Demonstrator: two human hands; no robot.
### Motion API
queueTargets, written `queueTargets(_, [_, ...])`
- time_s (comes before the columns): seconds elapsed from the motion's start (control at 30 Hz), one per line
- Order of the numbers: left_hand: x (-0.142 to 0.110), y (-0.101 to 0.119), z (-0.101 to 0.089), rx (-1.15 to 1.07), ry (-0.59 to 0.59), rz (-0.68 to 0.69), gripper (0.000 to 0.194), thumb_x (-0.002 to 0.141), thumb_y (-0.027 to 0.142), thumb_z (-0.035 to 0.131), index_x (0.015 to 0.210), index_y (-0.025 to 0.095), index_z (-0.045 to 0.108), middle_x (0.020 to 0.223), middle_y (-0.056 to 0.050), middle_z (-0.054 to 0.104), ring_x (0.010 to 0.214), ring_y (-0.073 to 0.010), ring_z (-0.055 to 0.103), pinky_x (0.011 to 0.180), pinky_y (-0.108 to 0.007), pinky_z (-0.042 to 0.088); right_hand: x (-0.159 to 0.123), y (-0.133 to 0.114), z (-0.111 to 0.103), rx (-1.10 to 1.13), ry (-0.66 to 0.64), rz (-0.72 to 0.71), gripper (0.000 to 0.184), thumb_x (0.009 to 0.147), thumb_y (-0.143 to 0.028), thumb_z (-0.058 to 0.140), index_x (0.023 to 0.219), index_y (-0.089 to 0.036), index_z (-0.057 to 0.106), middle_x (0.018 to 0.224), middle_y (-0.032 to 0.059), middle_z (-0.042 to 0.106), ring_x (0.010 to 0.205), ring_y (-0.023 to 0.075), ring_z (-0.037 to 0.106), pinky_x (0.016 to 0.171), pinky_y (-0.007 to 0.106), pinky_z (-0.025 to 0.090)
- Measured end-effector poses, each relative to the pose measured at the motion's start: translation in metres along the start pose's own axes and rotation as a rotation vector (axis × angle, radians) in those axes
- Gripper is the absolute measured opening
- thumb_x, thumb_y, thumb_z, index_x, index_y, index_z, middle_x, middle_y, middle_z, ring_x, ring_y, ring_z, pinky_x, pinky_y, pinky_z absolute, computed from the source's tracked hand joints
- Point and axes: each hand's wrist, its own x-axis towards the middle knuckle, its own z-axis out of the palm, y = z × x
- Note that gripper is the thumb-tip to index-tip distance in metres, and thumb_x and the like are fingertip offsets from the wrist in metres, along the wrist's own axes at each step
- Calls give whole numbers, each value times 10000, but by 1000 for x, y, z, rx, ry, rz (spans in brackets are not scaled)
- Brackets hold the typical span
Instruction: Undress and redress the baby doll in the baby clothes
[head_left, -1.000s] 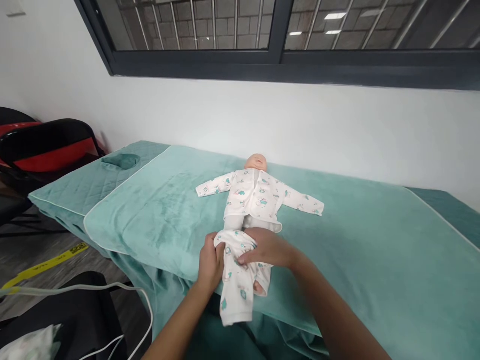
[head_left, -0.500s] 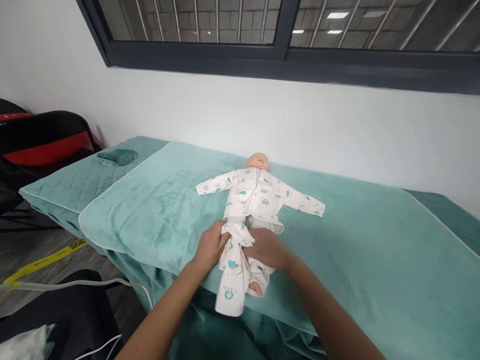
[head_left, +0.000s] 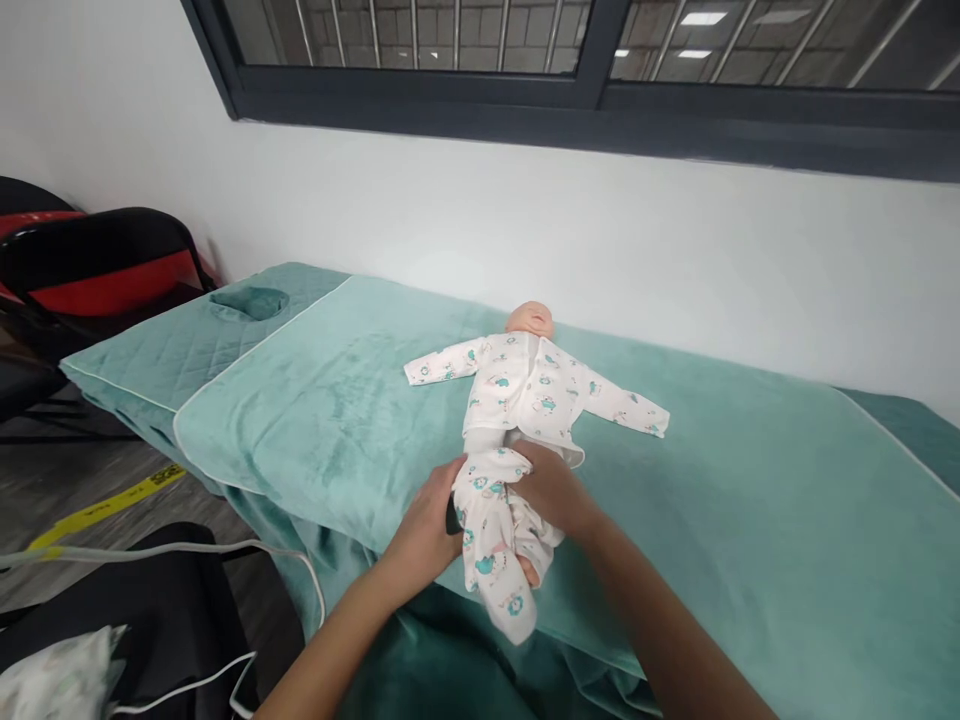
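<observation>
A baby doll lies on its back on a green-covered bed, head toward the wall. It wears a white printed jacket with both sleeves spread out. Matching white printed trousers are bunched around its legs, one trouser leg hanging toward the near edge. My left hand grips the trousers at their left side, near a small dark patch by the fingers. My right hand grips the waist of the trousers from the right, its fingertips partly hidden by cloth. One doll foot shows at a trouser opening.
A window with a dark frame is set in the white wall behind the bed. Black and red chairs stand at the left. At lower left, a black seat bears white printed cloth, with white cables running by.
My left hand has shifted down along the side of the trousers. The loose trouser leg has swung to the right. The whole view has shifted slightly.
</observation>
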Motion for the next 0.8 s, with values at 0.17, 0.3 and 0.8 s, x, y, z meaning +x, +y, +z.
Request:
queueTargets(0.17, [14, -3, 2, 67, 76, -124, 694, 718, 161, 643, 1391, 247, 498, 1342, -80, 617, 1148, -290, 571, 1011, -406, 403, -1, 3, 2, 72, 25, 6, 219, 797, -271, 551, 702, -235, 357, 745, 19, 562, 730, 188, 505, 600, 318, 343])
queueTargets(0.3, [32, -3, -8, 64, 106, -130, 499, 725, 164, 601, 1219, 231, 614, 1106, -48, 712, 928, -225, 626, 826, -327, 455, -3, 0, -2, 110, -7, -27, 176, 810, -285, 551, 721, -228, 411, 772, 21, 602, 767, 198, 531, 612, 304, 362])
queueTargets(0.8, [74, -7, -9, -320, 219, -221, 305, 623, 132, 565, 898, 187, 685, 914, -21, 712, 859, -191, 611, 810, -297, 453, 12, -15, -3, 216, 97, 290, 131, 796, -196, 475, 917, -245, 490, 745, -9, 609, 590, 179, 589, 566, 287, 412])
